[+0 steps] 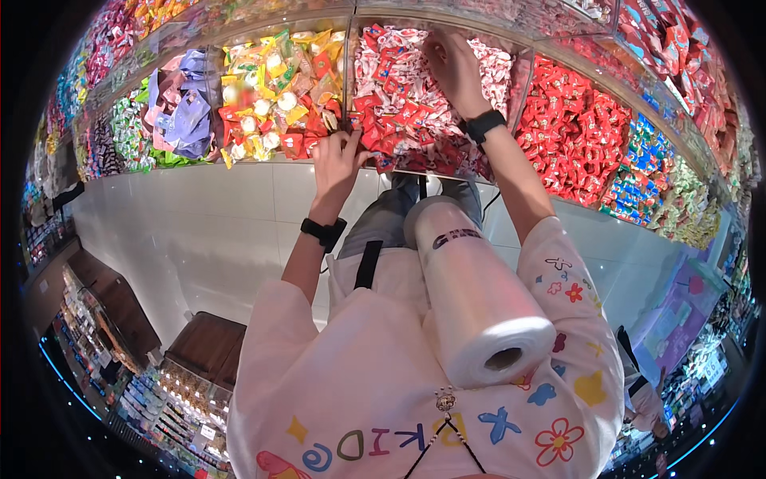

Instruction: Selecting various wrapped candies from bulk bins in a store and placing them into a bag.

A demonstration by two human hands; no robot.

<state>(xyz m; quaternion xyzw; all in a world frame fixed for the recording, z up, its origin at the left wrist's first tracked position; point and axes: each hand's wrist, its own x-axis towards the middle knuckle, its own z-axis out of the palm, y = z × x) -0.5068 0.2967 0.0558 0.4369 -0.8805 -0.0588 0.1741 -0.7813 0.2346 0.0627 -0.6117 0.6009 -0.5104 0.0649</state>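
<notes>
My left hand (338,163) rests at the front of the divider between two candy bins, thumb and fingers apart, fingertips among red-wrapped candies (374,139). No held thing shows in it. Farther back, my right hand (453,69) is over pink-and-white twist-wrapped candies (494,75), its fingers curled and blurred. Whether it grips a candy cannot be made out. Left of the divider, the bin holds yellow, orange and red packets with round white pieces (287,100). A large roll of clear plastic bags (485,293) stands slanted between my arms, before my torso.
Red candies (568,129) fill the bin on the right, with blue-wrapped ones (640,161) beyond. Purple packets (187,108) lie to the left. Clear bin walls (520,90) rise between compartments. Pale tiled floor (233,209) runs below. Another person (649,410) is at lower right.
</notes>
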